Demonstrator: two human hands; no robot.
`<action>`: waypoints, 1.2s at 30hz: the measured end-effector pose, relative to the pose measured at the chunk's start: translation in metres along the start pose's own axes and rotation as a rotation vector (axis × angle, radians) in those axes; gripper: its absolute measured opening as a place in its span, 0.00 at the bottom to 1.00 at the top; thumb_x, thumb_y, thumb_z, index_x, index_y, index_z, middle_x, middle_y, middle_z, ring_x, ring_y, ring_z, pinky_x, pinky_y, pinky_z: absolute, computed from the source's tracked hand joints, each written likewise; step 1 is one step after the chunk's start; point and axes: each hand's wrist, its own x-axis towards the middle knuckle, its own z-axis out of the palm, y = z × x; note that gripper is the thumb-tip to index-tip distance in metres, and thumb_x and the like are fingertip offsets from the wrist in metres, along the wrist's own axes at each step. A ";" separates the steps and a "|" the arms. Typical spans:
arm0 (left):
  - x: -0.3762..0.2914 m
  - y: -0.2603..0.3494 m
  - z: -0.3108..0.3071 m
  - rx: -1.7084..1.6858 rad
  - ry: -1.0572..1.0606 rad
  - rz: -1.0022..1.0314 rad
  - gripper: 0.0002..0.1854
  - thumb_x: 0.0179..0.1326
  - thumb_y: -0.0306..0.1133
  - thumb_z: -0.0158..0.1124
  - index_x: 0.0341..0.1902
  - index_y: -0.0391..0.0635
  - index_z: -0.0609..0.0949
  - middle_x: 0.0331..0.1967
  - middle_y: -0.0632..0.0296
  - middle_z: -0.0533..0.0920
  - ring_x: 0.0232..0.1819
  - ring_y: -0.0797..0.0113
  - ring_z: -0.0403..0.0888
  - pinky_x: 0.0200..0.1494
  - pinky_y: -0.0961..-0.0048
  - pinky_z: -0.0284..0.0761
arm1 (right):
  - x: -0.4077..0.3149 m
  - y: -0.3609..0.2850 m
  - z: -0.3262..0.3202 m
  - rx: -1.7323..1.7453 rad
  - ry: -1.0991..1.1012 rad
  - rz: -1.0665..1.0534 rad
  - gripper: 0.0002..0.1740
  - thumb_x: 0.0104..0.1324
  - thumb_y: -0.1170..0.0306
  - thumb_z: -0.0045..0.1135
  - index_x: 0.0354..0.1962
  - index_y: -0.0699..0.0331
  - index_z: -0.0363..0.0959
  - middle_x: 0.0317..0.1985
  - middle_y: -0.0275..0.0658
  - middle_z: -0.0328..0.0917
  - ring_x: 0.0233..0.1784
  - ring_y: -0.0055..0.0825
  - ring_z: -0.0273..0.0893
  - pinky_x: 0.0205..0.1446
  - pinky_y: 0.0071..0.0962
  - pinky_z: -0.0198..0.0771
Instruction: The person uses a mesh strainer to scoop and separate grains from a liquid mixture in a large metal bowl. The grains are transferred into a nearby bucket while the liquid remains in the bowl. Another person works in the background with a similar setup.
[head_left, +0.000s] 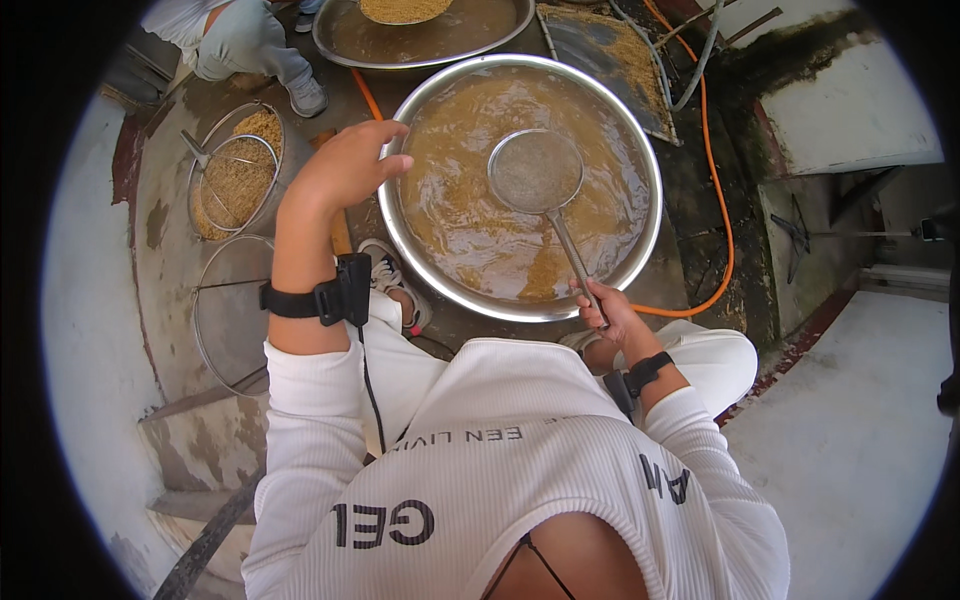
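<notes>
A wide round metal basin (651, 196) stands before me, full of murky water with yellowish grain in it. My right hand (611, 311) grips the metal handle of a round fine-mesh strainer (535, 171) at the basin's near right. The strainer's mesh head is over the middle of the water and holds no visible heap of grain; whether it touches the surface I cannot tell. At the basin's left rim, my left hand (356, 161) hovers with thumb and fingers apart, holding nothing. Whether it touches the rim is unclear.
Left of me stands a bucket (294, 161) of wet grain with a metal strainer frame (238, 180) on it. Behind are another metal basin (330, 49) with a grain-filled sieve (405, 9) and another person's leg (251, 52). An orange hose (724, 217) curves along the right; a mesh screen (600, 60) lies behind.
</notes>
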 end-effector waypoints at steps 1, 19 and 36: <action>0.000 -0.001 0.000 0.005 -0.002 0.000 0.26 0.62 0.40 0.68 0.62 0.42 0.78 0.58 0.47 0.81 0.63 0.46 0.75 0.64 0.57 0.71 | 0.012 0.002 -0.001 -0.079 -0.022 -0.022 0.20 0.80 0.57 0.39 0.58 0.60 0.68 0.25 0.29 0.65 0.17 0.13 0.55 0.13 0.15 0.49; 0.002 -0.002 0.005 0.041 0.045 0.081 0.25 0.62 0.37 0.69 0.61 0.40 0.78 0.53 0.44 0.82 0.51 0.50 0.83 0.55 0.60 0.77 | -0.026 0.000 -0.006 -1.200 0.649 -0.897 0.22 0.76 0.59 0.48 0.62 0.59 0.63 0.34 0.50 0.81 0.32 0.50 0.79 0.38 0.46 0.73; 0.005 0.001 -0.001 -0.001 -0.016 0.025 0.25 0.63 0.39 0.68 0.62 0.42 0.78 0.57 0.45 0.81 0.61 0.46 0.76 0.62 0.57 0.71 | -0.093 -0.002 -0.005 0.096 0.029 -0.588 0.13 0.78 0.61 0.49 0.53 0.58 0.69 0.18 0.23 0.54 0.15 0.12 0.53 0.15 0.16 0.55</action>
